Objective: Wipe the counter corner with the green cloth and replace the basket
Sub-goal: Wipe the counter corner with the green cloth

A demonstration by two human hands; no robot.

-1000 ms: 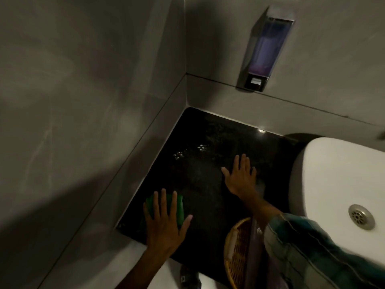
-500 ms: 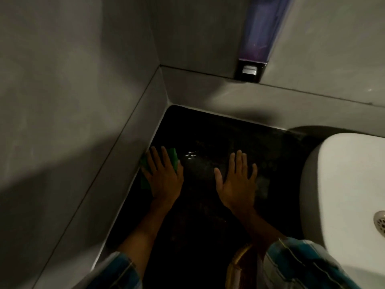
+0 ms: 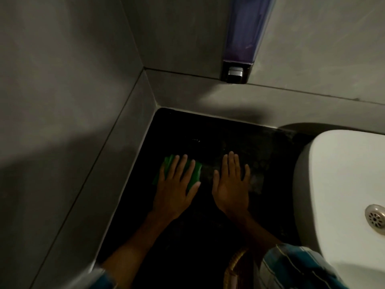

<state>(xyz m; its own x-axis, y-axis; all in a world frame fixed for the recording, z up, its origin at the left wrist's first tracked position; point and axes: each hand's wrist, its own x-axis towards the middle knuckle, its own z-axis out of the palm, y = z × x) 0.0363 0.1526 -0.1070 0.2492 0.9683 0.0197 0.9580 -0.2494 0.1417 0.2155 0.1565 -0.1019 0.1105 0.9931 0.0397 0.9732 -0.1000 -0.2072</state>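
The green cloth [image 3: 195, 174] lies flat on the black counter [image 3: 229, 134], near the left wall. My left hand [image 3: 176, 188] presses down on it with fingers spread, covering most of it. My right hand [image 3: 231, 185] rests flat on the bare counter just to the right, fingers together, holding nothing. A sliver of the woven basket [image 3: 234, 268] shows at the bottom edge, tucked under my right sleeve; most of it is out of view.
Grey walls enclose the counter corner [image 3: 160, 110] on the left and back. A purple soap dispenser [image 3: 241, 38] hangs on the back wall above the counter. A white basin [image 3: 337, 184] with a metal drain [image 3: 376, 219] fills the right side.
My left hand has slid the cloth from the counter's front edge back along the left wall, then slightly right. My right hand stayed planted. The view moved closer to the corner.
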